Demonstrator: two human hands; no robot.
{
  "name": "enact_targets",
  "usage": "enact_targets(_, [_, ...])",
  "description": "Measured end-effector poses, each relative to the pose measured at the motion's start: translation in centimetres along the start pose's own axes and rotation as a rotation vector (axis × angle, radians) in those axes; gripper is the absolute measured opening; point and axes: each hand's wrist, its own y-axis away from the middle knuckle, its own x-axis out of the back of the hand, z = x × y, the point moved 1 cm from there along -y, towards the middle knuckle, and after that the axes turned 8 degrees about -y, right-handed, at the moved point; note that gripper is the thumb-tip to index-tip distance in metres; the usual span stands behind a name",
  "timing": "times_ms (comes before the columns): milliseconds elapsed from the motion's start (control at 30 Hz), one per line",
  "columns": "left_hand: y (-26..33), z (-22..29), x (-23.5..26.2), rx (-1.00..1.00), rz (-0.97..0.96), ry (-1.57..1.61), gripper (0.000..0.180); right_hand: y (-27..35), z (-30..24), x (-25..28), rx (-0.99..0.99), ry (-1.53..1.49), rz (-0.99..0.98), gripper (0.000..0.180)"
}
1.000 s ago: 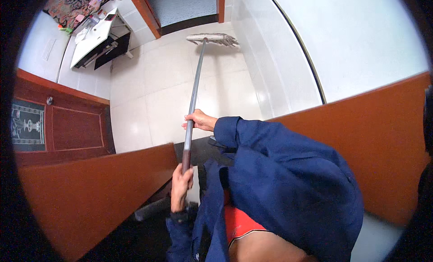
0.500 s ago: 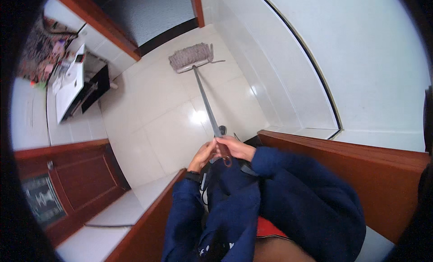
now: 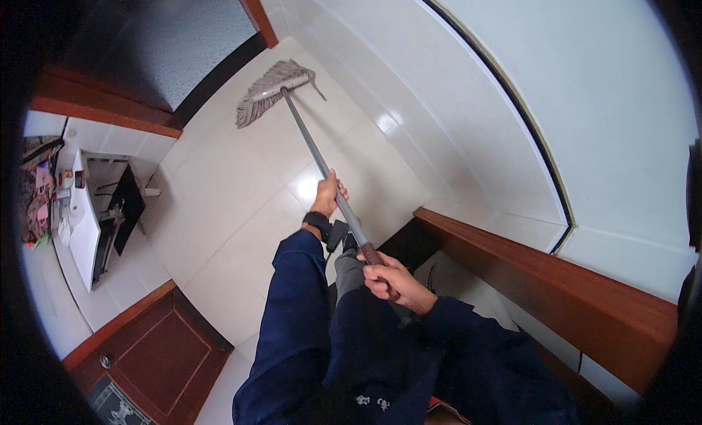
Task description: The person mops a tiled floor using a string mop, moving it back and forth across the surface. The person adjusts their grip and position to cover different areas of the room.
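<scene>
I hold a flat mop with a long grey metal handle [image 3: 311, 146]. Its grey fringed head [image 3: 272, 91] lies on the glossy white tiled floor [image 3: 219, 198] far ahead, near a dark doorway. My left hand [image 3: 327, 195], with a black watch on the wrist, grips the handle partway down. My right hand [image 3: 391, 282] is closed around the dark red upper end of the handle, close to my body. Both arms are in dark blue sleeves.
A white wall [image 3: 556, 96] with a thin dark line runs along the right. A reddish-brown wooden ledge [image 3: 541, 271] crosses at lower right. A brown wooden door [image 3: 157, 352] is at lower left, and a white shelf with small items [image 3: 77, 220] hangs at left.
The view has swung, so the mop head now lies toward the upper left. My hands have spread apart along the handle: the left is further down the pole, the right at its end.
</scene>
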Motion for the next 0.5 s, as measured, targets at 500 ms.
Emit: enact_targets(500, [1.7,-16.2,-3.8,-0.114,-0.200,-0.646,0.025,11.1,8.4,10.2,0.019,-0.438,-0.065,0.030])
